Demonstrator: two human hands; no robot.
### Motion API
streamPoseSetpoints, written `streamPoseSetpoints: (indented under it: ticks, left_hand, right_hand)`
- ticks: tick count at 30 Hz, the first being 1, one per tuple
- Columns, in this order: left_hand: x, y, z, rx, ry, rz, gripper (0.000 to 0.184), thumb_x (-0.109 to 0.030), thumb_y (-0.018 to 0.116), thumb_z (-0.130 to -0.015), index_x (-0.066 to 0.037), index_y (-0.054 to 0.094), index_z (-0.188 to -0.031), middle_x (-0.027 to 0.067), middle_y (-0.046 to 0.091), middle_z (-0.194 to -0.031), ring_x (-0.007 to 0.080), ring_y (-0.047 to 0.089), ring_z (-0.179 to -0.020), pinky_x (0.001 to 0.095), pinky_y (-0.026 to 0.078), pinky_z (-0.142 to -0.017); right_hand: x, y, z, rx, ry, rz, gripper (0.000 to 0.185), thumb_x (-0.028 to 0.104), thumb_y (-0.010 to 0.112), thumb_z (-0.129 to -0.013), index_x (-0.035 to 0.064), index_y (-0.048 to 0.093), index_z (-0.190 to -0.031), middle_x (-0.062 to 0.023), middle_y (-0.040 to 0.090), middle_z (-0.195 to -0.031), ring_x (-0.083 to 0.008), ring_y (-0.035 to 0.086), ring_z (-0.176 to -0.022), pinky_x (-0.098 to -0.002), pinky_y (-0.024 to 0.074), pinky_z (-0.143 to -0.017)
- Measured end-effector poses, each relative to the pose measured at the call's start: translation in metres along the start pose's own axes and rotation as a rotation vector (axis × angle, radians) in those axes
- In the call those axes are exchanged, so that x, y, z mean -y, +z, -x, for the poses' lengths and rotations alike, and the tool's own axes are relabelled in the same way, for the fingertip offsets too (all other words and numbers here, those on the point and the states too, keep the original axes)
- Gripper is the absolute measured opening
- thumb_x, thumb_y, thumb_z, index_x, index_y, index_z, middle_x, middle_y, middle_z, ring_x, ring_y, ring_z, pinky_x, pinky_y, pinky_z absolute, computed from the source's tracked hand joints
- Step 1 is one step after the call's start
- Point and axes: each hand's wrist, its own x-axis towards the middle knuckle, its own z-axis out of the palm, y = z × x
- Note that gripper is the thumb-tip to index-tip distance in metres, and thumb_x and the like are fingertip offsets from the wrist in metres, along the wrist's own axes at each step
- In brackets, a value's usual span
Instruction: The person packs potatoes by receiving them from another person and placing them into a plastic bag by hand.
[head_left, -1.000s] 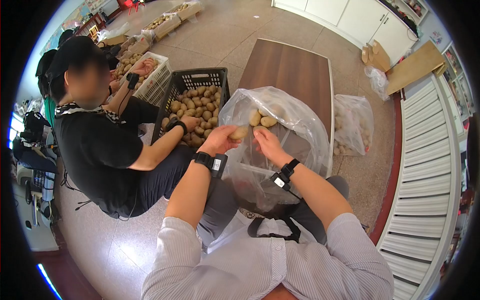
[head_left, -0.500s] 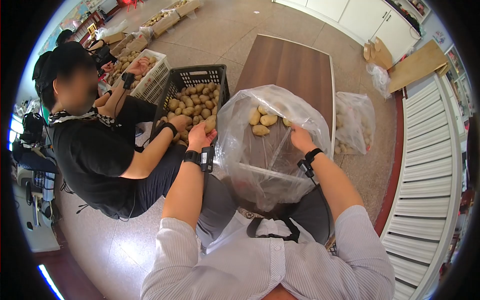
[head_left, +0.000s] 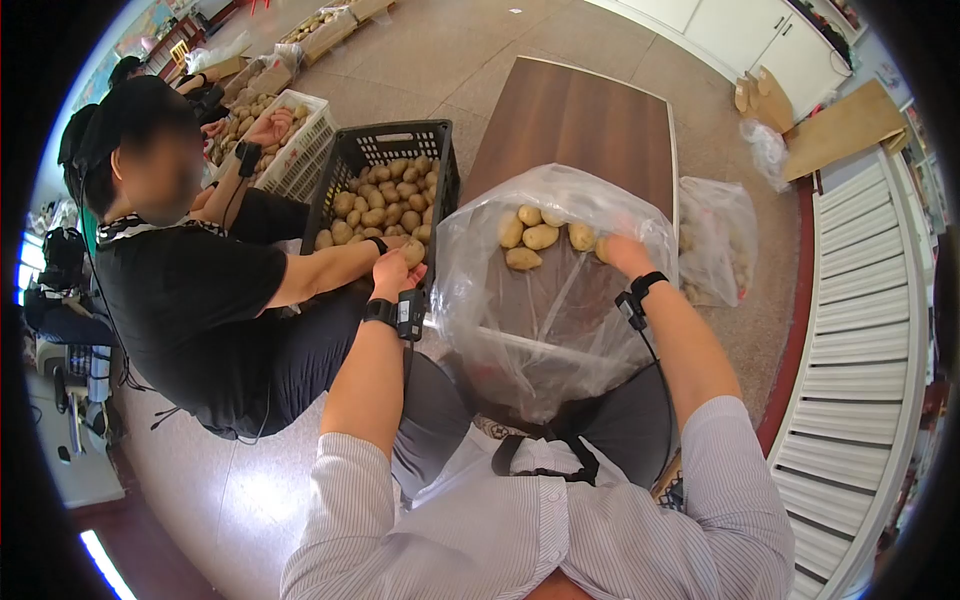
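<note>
A potato (head_left: 413, 253) is gripped in the left hand (head_left: 393, 274), beside the near end of the black crate (head_left: 448, 185), where more potatoes (head_left: 385, 199) are heaped. Inside the clear bag (head_left: 468, 275) on the brown counter (head_left: 580, 118), another potato (head_left: 601, 249) is touched by the right hand (head_left: 627, 257); whether it is gripped cannot be told. Several loose potatoes (head_left: 541, 237) are grouped to its left.

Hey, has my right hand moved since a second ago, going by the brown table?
Yes, your right hand has moved to the right, closer to the right edge of the brown table.
</note>
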Motion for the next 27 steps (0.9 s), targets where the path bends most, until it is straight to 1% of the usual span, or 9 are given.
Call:
streamPoseSetpoints:
  ticks: [2,6,8,12,16,19,24,26,27]
  left_hand:
    - [0.004,0.0,-0.003,-0.007,0.02,0.002,0.025,-0.014,0.046,-0.096,-0.009,0.05,-0.12,0.0146,0.06,-0.103,0.0292,0.06,-0.073,0.0437,0.054,-0.063]
    - [0.01,-0.009,-0.016,0.042,0.006,-0.014,0.03,-0.009,0.046,-0.094,-0.01,0.047,-0.125,0.0152,0.061,-0.106,0.0293,0.06,-0.073,0.044,0.053,-0.062]
    - [0.009,-0.01,-0.021,0.055,-0.015,-0.028,0.033,-0.009,0.046,-0.094,-0.01,0.046,-0.127,0.015,0.061,-0.107,0.0296,0.06,-0.075,0.0441,0.053,-0.062]
    - [0.011,-0.012,-0.027,0.036,-0.058,-0.041,0.037,-0.008,0.046,-0.094,-0.011,0.045,-0.131,0.0139,0.06,-0.112,0.03,0.061,-0.083,0.0451,0.053,-0.064]
    - [0.015,-0.014,-0.035,-0.008,-0.058,-0.059,0.035,-0.009,0.044,-0.095,-0.011,0.046,-0.13,0.0133,0.059,-0.117,0.0305,0.061,-0.094,0.0466,0.054,-0.066]
    - [0.02,-0.017,-0.038,0.026,0.023,-0.089,0.025,-0.014,0.041,-0.096,-0.006,0.053,-0.117,0.0165,0.059,-0.108,0.0338,0.061,-0.084,0.0469,0.056,-0.063]
    - [0.011,-0.01,-0.024,-0.036,0.005,-0.114,0.028,-0.014,0.035,-0.097,-0.002,0.052,-0.117,0.019,0.058,-0.111,0.0367,0.061,-0.088,0.0514,0.057,-0.066]
    - [0.009,-0.011,-0.021,-0.057,-0.031,-0.029,0.021,-0.012,0.047,-0.095,-0.007,0.054,-0.114,0.0127,0.062,-0.108,0.031,0.063,-0.089,0.0457,0.055,-0.062]
    - [0.008,-0.012,-0.019,-0.056,-0.026,-0.028,0.021,-0.012,0.047,-0.095,-0.007,0.054,-0.114,0.0127,0.062,-0.108,0.031,0.063,-0.089,0.0457,0.055,-0.062]
  right_hand:
    - [0.011,-0.005,0.004,0.251,0.039,0.036,0.04,0.028,0.045,-0.091,0.0059,0.057,-0.123,-0.021,0.06,-0.122,-0.0387,0.056,-0.113,-0.0464,0.046,-0.094]
    - [0.026,0.002,0.011,0.186,0.033,-0.108,0.045,0.031,0.047,-0.091,0.0052,0.053,-0.127,-0.0214,0.06,-0.122,-0.0397,0.056,-0.113,-0.0464,0.045,-0.095]
    - [0.031,0.007,0.01,0.159,-0.053,-0.104,0.045,0.029,0.05,-0.09,0.0064,0.05,-0.129,-0.0212,0.059,-0.123,-0.0393,0.056,-0.113,-0.0463,0.0449,-0.095]
    - [0.052,-0.005,0.019,0.219,-0.048,-0.138,0.044,0.021,0.052,-0.087,0.0129,0.051,-0.131,-0.0189,0.056,-0.129,-0.0371,0.052,-0.121,-0.0485,0.0432,-0.099]
    - [0.065,0.001,0.033,0.105,-0.077,-0.2,0.053,0.025,0.062,-0.084,0.0167,0.046,-0.134,-0.0158,0.055,-0.131,-0.0367,0.049,-0.124,-0.0539,0.038,-0.101]
    - [0.075,0.008,0.053,0.049,-0.078,-0.161,0.056,0.029,0.068,-0.081,0.0179,0.046,-0.132,-0.0133,0.055,-0.13,-0.038,0.046,-0.125,-0.0575,0.0348,-0.101]
    - [0.08,0.034,0.089,-0.099,-0.151,-0.071,0.057,0.029,0.071,-0.079,0.016,0.046,-0.129,-0.0119,0.053,-0.126,-0.0389,0.036,-0.131,-0.0599,0.0333,-0.101]
    - [0.081,0.038,0.101,-0.118,-0.176,-0.042,0.059,0.029,0.071,-0.079,0.0161,0.046,-0.131,-0.0115,0.052,-0.128,-0.0386,0.035,-0.132,-0.0604,0.0325,-0.101]
    - [0.081,0.04,0.107,-0.132,-0.197,-0.012,0.06,0.028,0.071,-0.08,0.0161,0.045,-0.132,-0.0112,0.051,-0.129,-0.0383,0.034,-0.133,-0.0609,0.0317,-0.102]
